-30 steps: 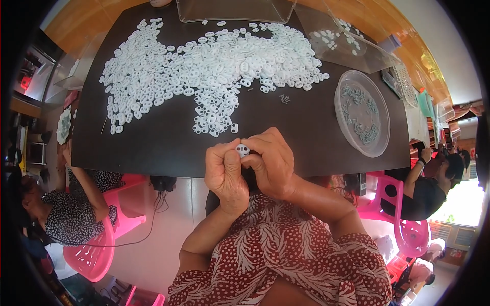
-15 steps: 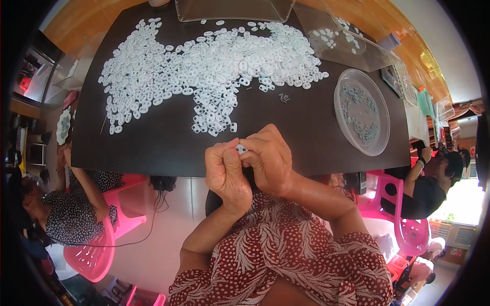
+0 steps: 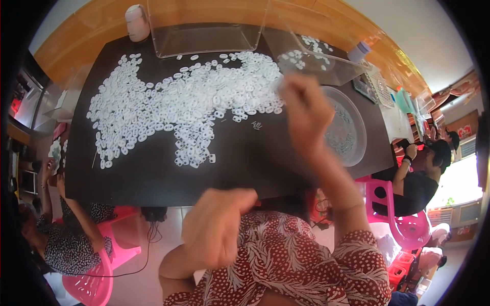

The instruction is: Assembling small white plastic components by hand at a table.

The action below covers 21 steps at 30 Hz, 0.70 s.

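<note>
A wide heap of small white plastic pieces with holes (image 3: 204,92) covers much of the dark table. My right hand (image 3: 309,115), smeared by motion, is above the table between the heap's right end and a round clear dish (image 3: 352,159). Its fingers are bent together, and whether a piece is in them I cannot make out. Low at the table's front edge, my left hand (image 3: 214,227) is blurred too, thumb side toward the right; what its fingers hold, if anything, is hidden. Small grey-green parts lie in the dish, partly behind my right hand.
At the back stands a large clear bin (image 3: 209,41). Beside it a second clear bin (image 3: 342,74) holds several white pieces. A few tiny metal pins (image 3: 256,125) lie mid-table. A mannequin head (image 3: 137,24) is at the back left. People sit on both sides on pink chairs (image 3: 89,280).
My hands have parted from the small white piece they held together. The right swung up and right toward the bin; the left dropped lower. The view has tilted upward.
</note>
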Available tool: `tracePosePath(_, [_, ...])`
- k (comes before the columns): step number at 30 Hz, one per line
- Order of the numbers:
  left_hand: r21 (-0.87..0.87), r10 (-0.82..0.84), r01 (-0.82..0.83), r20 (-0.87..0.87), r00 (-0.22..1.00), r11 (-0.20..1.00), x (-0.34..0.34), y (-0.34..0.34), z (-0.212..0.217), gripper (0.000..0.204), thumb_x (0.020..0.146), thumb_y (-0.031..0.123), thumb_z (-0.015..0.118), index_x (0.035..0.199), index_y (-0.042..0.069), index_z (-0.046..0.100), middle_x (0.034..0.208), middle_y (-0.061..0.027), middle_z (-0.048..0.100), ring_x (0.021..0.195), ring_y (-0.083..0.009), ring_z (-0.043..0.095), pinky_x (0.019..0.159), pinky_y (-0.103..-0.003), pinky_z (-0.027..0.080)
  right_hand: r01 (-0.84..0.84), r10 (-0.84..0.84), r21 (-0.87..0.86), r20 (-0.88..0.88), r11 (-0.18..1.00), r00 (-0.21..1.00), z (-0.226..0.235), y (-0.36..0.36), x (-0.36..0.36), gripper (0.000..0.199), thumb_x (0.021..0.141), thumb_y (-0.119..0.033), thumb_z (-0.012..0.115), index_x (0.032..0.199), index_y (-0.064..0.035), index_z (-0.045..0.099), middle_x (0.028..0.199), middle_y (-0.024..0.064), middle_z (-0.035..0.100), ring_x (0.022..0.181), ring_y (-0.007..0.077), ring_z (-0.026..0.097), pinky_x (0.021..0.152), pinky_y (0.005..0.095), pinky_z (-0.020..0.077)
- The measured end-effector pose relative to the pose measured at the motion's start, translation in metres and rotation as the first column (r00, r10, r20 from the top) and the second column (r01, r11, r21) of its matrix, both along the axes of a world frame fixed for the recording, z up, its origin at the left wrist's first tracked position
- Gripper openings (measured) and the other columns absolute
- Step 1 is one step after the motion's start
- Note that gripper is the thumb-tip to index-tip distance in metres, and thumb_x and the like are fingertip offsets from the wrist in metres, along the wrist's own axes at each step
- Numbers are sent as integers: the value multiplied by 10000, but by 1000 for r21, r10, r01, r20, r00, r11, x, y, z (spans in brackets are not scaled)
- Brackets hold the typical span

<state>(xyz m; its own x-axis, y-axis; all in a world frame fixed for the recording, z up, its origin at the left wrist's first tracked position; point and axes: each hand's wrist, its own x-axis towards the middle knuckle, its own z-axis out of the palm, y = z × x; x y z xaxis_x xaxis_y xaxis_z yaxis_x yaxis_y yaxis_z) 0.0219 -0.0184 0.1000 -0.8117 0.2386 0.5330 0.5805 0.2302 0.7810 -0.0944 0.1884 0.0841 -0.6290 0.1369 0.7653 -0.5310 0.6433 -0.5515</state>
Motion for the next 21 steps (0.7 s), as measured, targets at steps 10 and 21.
tracePosePath(10, [145, -273, 353, -396, 877, 924, 13, 4, 78, 130, 823, 134, 650, 869, 13, 640, 827, -148, 687, 643, -189, 611, 490, -276, 499, 500, -523, 507, -111, 702, 845, 60, 162, -147, 217, 786, -215, 649, 910, -44, 699, 808, 151, 666, 744, 331, 633, 694, 404, 484])
tracePosePath(21, [41, -370, 400, -302, 879, 916, -3, 22, 7, 170, 765, 29, 613, 925, 9, 665, 896, -93, 670, 669, -241, 608, 575, -303, 495, -329, 336, 521, 85, 787, 938, -50, 5, -44, 115, 682, 6, 593, 756, -70, 636, 700, 111, 545, 686, 311, 530, 595, 397, 429])
